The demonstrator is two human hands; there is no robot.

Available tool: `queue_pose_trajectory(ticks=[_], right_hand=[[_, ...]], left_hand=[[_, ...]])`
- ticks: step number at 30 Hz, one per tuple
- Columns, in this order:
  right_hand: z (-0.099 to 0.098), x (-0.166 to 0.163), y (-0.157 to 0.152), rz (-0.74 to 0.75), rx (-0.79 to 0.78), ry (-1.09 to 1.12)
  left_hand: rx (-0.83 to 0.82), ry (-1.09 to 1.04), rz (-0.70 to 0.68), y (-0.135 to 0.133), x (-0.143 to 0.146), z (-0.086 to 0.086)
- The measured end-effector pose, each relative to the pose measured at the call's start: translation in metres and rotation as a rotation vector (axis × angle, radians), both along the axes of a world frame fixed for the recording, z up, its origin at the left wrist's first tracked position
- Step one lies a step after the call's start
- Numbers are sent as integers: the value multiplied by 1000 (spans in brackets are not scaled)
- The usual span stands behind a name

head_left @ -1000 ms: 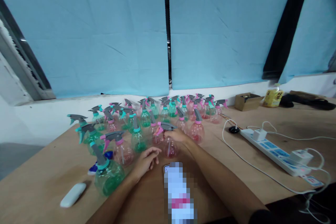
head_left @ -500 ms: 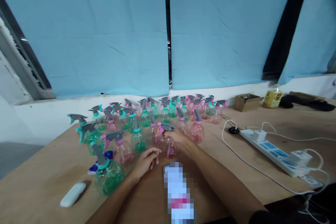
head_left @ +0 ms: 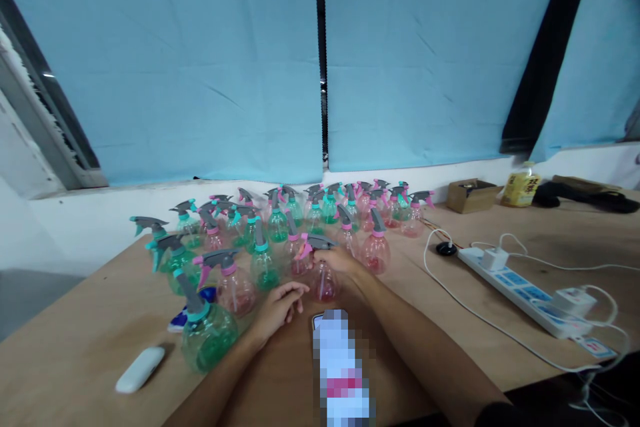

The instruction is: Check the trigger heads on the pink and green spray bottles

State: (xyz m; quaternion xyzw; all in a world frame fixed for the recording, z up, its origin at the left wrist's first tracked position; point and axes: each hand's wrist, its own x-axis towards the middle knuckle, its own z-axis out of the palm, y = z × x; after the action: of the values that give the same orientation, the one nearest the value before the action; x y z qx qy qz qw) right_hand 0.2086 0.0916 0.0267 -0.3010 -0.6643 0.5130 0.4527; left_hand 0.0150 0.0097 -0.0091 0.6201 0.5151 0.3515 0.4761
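Observation:
My right hand (head_left: 334, 259) is wrapped round the neck of a pink spray bottle (head_left: 325, 283), which stands upright on the table under its grey and pink trigger head. My left hand (head_left: 284, 307) hovers or rests just left of that bottle, fingers loosely bent and apart, with nothing in it. Close to the left wrist stand a pink spray bottle (head_left: 235, 290) and, nearer me, a green spray bottle (head_left: 209, 340). Behind the hands, a green spray bottle (head_left: 263, 267) and a pink spray bottle (head_left: 376, 250) stand among several more.
A phone (head_left: 340, 360), its screen pixelated, lies in front of me. At left are a white case (head_left: 140, 370) and a blue packet (head_left: 180, 320). A power strip (head_left: 525, 293) with cables occupies the right, with a cardboard box (head_left: 470, 196) and a yellow-labelled bottle (head_left: 521, 185) behind.
Almost nothing differs. The view has shifted very slightly, while both hands and the bottles keep their places.

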Motion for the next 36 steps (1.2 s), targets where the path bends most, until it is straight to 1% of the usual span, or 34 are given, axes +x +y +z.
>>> queue_pose_trajectory(ticks=[2,6,10,15,19,25,28,30,32,34,36], right_hand=[[0,-1,-1,-10,-6,21],[1,-5,-3,36,-9,111],[1,-5,-2,59,26,127],[-5,-3,2,-21,-20,67],[-4,-3,-1,16,-1,88],[0,-6,-8,-37,-16,98],[-6,-9,-6,-161,22,102],[-11,-11,-4,-264,49,59],[-16,-12,-3,-323,73,26],[-19,-13,-3,-380,133,19],[-21,-14,-5,-454,236,3]], left_hand=[[3,1,-3,1,-1,-1],[23,3,-19,3,-1,-4],[22,6,-23,2,-1,-4],[18,-4,-18,1,-1,-3],[21,-3,-27,2,-1,-4],[9,-16,-25,2,-1,-4],[5,-8,-18,1,-1,-3],[8,-5,-19,0,0,-1],[11,-6,-22,-1,0,0],[11,-5,-25,-2,0,1],[11,0,-23,-2,0,0]])
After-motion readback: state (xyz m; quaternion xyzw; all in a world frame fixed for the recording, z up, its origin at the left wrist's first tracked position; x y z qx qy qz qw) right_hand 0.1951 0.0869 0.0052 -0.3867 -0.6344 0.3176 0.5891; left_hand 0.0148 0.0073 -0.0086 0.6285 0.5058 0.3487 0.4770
